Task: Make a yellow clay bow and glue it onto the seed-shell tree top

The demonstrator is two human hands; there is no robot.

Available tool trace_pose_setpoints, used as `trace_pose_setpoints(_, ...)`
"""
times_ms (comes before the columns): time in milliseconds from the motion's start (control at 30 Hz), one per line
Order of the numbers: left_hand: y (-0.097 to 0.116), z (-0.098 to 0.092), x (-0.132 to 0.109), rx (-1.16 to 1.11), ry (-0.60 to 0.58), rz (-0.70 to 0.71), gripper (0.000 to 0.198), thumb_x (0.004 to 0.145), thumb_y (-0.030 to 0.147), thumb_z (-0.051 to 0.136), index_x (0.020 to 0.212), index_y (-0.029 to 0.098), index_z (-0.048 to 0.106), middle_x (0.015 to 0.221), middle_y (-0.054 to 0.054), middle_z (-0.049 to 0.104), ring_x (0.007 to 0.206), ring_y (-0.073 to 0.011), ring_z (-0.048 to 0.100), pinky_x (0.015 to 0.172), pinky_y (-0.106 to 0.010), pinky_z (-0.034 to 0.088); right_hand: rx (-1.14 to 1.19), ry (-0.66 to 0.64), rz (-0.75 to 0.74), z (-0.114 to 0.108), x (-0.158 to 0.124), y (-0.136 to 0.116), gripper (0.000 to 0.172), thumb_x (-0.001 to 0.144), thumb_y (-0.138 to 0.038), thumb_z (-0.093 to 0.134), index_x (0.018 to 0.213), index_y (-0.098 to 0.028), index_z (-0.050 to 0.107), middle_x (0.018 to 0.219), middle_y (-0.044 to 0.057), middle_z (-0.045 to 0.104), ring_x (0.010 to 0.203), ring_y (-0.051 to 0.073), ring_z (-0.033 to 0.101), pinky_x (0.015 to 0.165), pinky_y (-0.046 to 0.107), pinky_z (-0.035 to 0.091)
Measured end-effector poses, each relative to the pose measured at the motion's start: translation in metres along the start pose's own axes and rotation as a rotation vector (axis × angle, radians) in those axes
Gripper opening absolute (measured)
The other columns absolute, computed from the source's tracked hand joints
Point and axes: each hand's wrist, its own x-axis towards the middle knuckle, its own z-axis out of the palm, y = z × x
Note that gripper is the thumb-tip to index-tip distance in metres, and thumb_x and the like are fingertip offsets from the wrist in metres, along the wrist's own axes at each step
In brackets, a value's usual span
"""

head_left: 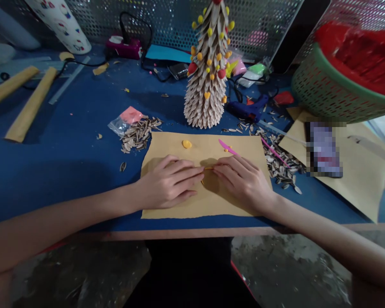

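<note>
One narrow strip of blue desk (199, 224) runs along the front edge; beyond it lies brown paper (208, 206), I'd guess to protect the top. The left hand (171, 182) keeps its fingers nearly straight, slightly spread; the right hand (244, 182) has bent fingers held closer together, though whether they pinch I can't tell. Between their fingertips, mid-sheet, an orange strand (208, 168) shows, seemingly steadied from both sides. Near the sheet's far edge sit a pink knife (227, 146) and yellow-orange lump (186, 144), likely for easy reach. Beyond that edge stands a seed-covered tree (205, 100), apparently clear of the elbows.
</note>
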Motion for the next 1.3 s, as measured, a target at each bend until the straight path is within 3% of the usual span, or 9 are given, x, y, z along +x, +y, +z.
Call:
trace_pose_setpoints(333,-0.001,-0.005,0.005,0.038,-0.003,0.039,0.028,0.102,0.026,0.05,0.117,0.011,0.068,0.122,-0.008,0.073,0.107,-0.0256,0.065,0.084,-0.041,0.047,0.136,0.091,0.064,-0.001,0.006,-0.005,0.012,0.097,-0.013,0.055,0.096,-0.016,0.066,0.09,0.009,0.074,0.086,0.022,0.069,0.078,0.036,0.056)
trace_pose_setpoints(800,0.0,-0.005,0.005,0.06,-0.003,0.045,0.026,0.101,0.026,0.051,0.113,0.011,0.068,0.118,-0.01,0.074,0.107,-0.0277,0.065,0.085,-0.041,0.046,0.078,0.067,0.094,0.0,0.006,-0.015,0.01,0.099,-0.018,0.055,0.096,-0.016,0.064,0.082,0.006,0.073,0.073,0.018,0.068,0.074,0.033,0.047)
trace_pose_setpoints(1000,0.0,-0.004,0.006,0.062,0.015,0.047,0.025,0.1,0.026,0.052,0.112,0.011,0.068,0.115,-0.011,0.074,0.107,-0.0266,0.066,0.084,-0.041,0.047,0.31,-0.003,0.312,-0.001,0.009,-0.017,0.01,0.097,-0.024,0.06,0.102,-0.018,0.065,0.095,0.007,0.078,0.082,0.02,0.073,0.075,0.033,0.052)
trace_pose_setpoints(1300,-0.001,-0.003,0.004,0.052,0.089,0.053,0.017,0.098,0.02,0.055,0.106,0.016,0.07,0.113,-0.006,0.076,0.102,-0.0232,0.067,0.082,-0.037,0.049,0.612,-0.064,0.539,-0.008,0.019,-0.018,0.012,0.091,-0.024,0.066,0.102,-0.02,0.065,0.085,0.002,0.077,0.075,0.017,0.073,0.068,0.028,0.055)
